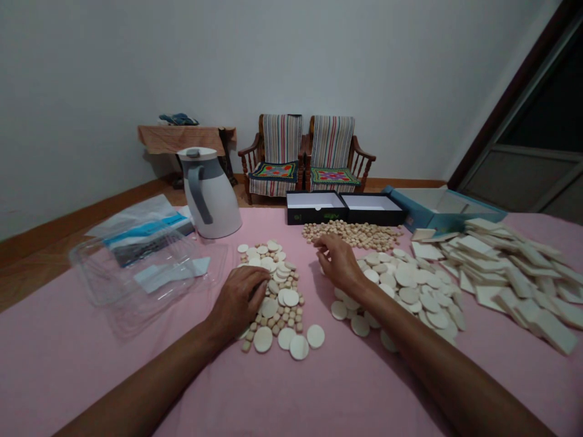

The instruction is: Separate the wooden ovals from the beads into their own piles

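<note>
My left hand (239, 297) lies against the left side of a mixed pile of pale wooden discs (269, 308) and small wooden cubes (285, 315). Its thumb and fingers curl together at the tips, and whatever is between them is hidden. My right hand (339, 261) hovers above the pink cloth, its fingers bent and apart from the thumb, with nothing visible in it. Just beyond that hand is a heap of small wooden cubes (364, 233). A larger heap of wooden discs (410, 285) spreads beside and under my right forearm. Several loose discs (299, 347) lie nearest me.
Square wooden tiles (514, 267) are heaped at the right. Behind stand a black two-part box (314, 215) and a blue box (428, 218). At the left are a white jug (214, 200), clear plastic trays (150, 267) and a blue-white packet (146, 233). Two chairs stand by the wall.
</note>
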### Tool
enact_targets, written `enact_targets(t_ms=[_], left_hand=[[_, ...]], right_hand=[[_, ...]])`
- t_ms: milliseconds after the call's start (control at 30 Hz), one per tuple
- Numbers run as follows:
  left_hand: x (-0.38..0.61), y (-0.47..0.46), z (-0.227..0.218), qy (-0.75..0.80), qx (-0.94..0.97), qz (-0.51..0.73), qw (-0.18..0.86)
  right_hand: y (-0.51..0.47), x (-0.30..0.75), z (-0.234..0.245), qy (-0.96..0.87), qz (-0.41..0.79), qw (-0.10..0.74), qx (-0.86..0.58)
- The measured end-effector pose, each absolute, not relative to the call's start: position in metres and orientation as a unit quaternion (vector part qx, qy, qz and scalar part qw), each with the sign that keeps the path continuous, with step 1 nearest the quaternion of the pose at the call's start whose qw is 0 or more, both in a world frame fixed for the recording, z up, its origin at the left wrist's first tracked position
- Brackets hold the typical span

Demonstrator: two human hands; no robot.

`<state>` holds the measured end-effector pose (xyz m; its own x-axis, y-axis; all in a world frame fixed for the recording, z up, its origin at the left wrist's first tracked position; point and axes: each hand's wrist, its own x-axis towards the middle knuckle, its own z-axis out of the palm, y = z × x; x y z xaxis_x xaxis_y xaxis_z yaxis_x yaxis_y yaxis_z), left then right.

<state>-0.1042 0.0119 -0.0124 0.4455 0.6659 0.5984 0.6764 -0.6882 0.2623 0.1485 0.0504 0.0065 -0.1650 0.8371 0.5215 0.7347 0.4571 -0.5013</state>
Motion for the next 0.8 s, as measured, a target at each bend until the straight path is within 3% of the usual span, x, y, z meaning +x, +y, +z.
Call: enact_targets(t_ms=[200,567,800], left_hand=[[-0.105,0.011,-0.012,-0.4,-0.85,-0.344,0.01],[-0.104,0.011,-0.011,-0.397,-0.851,-0.343,0.004],[-0.104,0.012,-0.012,-0.397,-0.849,-0.348,0.006]], right_hand=[[0.033,0.12,-0.007,-0.827,0.159,0.277,-0.462],[0.034,0.126,-0.002,-0.805,0.135,0.225,-0.532],[0.051,0.145,0.004,-0.749,0.061,0.394,-0.529]])
